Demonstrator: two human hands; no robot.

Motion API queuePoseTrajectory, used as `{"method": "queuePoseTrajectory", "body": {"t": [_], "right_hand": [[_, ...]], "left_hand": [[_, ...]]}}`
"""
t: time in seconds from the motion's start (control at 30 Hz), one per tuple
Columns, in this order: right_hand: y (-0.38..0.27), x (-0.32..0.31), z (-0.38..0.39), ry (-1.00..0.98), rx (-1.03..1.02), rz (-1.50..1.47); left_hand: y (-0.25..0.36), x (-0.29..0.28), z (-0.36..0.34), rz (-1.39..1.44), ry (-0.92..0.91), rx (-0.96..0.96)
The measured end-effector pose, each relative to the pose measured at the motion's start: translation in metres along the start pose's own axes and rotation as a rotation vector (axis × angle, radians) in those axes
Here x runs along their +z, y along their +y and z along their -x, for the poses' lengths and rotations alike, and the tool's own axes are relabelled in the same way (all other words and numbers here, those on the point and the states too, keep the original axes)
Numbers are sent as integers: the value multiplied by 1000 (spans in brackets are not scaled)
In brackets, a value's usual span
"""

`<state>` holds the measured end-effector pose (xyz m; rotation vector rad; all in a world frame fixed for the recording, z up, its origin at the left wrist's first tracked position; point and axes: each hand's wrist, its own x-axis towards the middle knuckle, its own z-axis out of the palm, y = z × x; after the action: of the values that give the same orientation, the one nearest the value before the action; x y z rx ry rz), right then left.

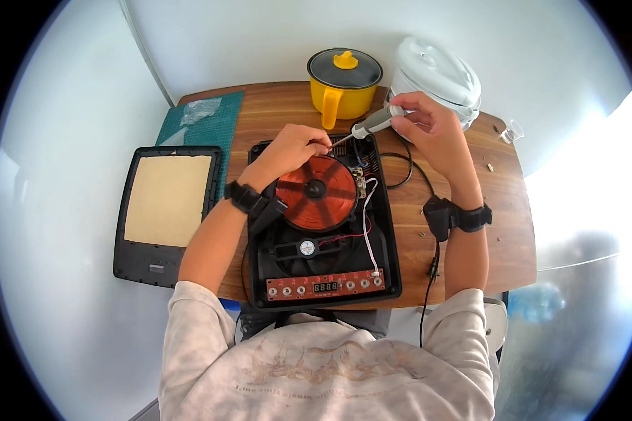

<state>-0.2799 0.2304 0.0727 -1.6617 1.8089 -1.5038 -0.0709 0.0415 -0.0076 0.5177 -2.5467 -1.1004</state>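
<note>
An open black appliance housing (392,270) holds a copper coil (333,203), a black fan below it, wiring and a red button board (354,284) with a display along the front. My right hand (428,130) grips a grey-and-white screwdriver (379,121) by the handle, angled down to the housing's back edge. My left hand (295,149) is closed at the screwdriver's tip, just above the coil's back; what its fingertips pinch is too small and hidden to make out.
The detached panel (165,203) lies left on a green mat (219,119). A yellow pot (340,98) and white lidded appliance (435,74) stand behind. A black cord (420,168), small loose parts and a clear cup (511,132) are to the right on the wooden table (498,210).
</note>
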Motion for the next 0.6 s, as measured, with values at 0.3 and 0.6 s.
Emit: {"method": "queuePoseTrajectory", "body": {"t": [0.3,0.6], "right_hand": [[15,8,-3,116,-80,182],[33,10,-4,170,-87,184]], "left_hand": [[-4,7,-20,41,-37,-24],[-12,12,-23,27,-50,-36]]}}
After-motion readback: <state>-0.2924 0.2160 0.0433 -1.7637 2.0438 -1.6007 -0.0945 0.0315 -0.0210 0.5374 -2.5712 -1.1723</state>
